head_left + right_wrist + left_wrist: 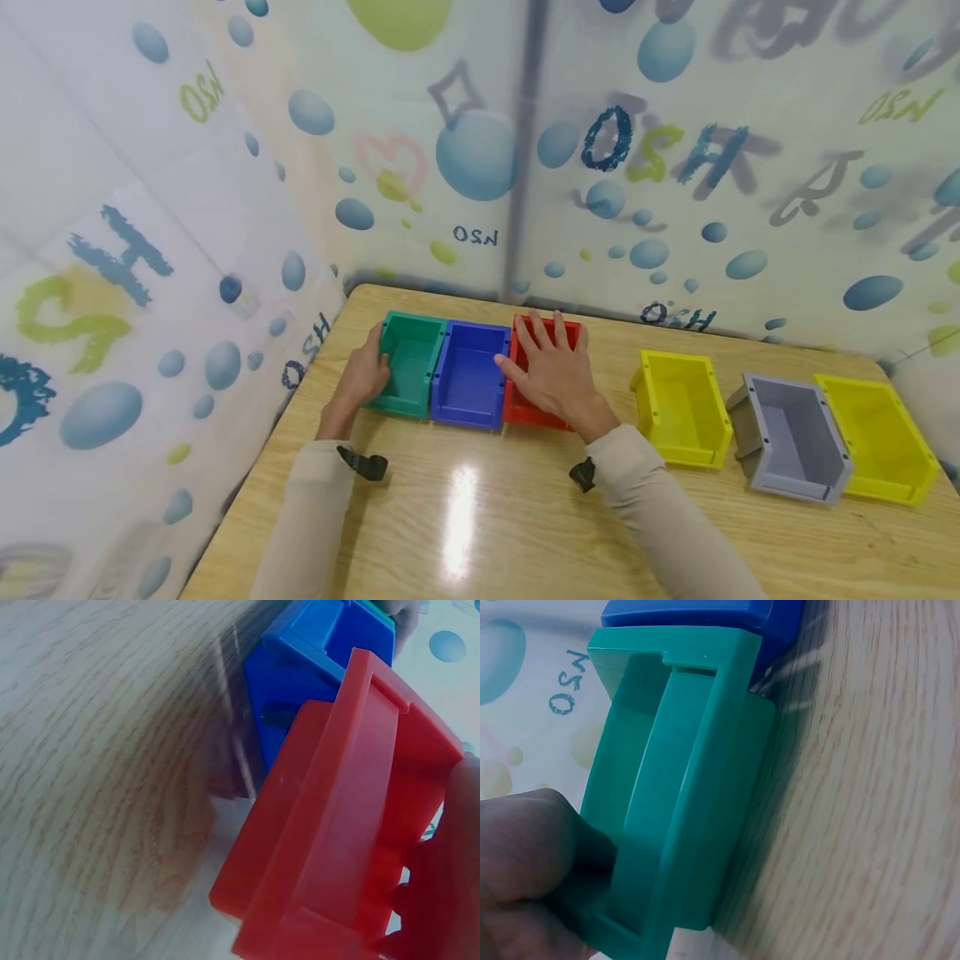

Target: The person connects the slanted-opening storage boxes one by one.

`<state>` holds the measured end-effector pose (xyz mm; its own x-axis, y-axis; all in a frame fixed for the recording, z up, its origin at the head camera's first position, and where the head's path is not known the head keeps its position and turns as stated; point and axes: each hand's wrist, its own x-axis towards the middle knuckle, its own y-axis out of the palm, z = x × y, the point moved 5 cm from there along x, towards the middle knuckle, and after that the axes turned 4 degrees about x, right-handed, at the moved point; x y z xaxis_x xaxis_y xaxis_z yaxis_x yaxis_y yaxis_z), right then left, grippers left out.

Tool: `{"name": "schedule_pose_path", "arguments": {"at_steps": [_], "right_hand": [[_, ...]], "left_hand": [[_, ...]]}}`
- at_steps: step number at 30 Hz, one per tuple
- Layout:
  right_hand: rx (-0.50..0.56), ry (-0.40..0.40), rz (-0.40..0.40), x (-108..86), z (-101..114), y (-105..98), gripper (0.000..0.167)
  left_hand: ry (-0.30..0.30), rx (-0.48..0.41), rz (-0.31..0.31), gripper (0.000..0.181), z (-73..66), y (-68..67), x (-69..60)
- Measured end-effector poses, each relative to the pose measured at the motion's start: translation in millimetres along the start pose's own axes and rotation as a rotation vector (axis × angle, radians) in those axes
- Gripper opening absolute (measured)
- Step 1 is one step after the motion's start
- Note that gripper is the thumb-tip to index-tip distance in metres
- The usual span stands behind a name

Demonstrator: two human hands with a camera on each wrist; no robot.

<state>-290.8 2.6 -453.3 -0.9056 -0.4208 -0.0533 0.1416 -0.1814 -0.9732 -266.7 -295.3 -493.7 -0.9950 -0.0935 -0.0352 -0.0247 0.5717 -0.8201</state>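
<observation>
Three bins stand side by side on the table: a green bin [411,367], a blue bin [471,375] in the middle and a red bin [536,412]. My left hand [362,375] grips the green bin's left wall, its thumb over the inner side and its other fingers mostly hidden outside. In the left wrist view, part of that hand [525,862] shows beside the green bin [697,802]. Fingers spread and nearly straight, my right hand [555,371] lies over the red bin. The red bin [322,840] sits against the blue bin [289,690] in the right wrist view.
To the right on the wooden table [465,533] stand a yellow bin [682,408], a grey bin [795,437] and another yellow bin [877,442]. A printed wall [480,242] rises behind the table's back edge, and another wall [150,333] borders its left side.
</observation>
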Motion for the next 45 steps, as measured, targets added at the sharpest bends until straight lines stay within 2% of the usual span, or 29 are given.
{"name": "schedule_pose_path", "arguments": {"at_steps": [4,11,18,25,32,37,45], "right_hand": [[-0.024,-0.005,-0.016,1.7,0,0,0.085],[-0.035,-0.006,-0.01,4.1,0,-1,0.084],[-0.046,-0.003,0.002,3.2,2,6,0.083],[-0.036,-0.003,-0.01,2.3,3,11,0.082],[-0.039,-0.008,-0.037,2.2,3,12,0.082],[-0.035,0.005,-0.023,1.9,1,16,0.081],[-0.026,0.011,-0.012,1.6,-4,28,0.081]], "left_hand": [[0.014,0.005,-0.012,0.058,-0.7,-2.3,2.0],[-0.007,0.002,0.0,0.058,-0.1,-4.6,5.1],[-0.042,-0.016,0.017,0.059,4.0,0.7,-1.1],[-0.024,-0.009,0.008,0.059,5.7,2.5,-3.5],[-0.004,0.006,-0.012,0.059,2.1,-3.0,-2.5],[-0.007,0.012,0.012,0.059,2.0,-1.2,-0.6],[0.01,0.021,0.012,0.058,0.6,0.8,2.3]]}}
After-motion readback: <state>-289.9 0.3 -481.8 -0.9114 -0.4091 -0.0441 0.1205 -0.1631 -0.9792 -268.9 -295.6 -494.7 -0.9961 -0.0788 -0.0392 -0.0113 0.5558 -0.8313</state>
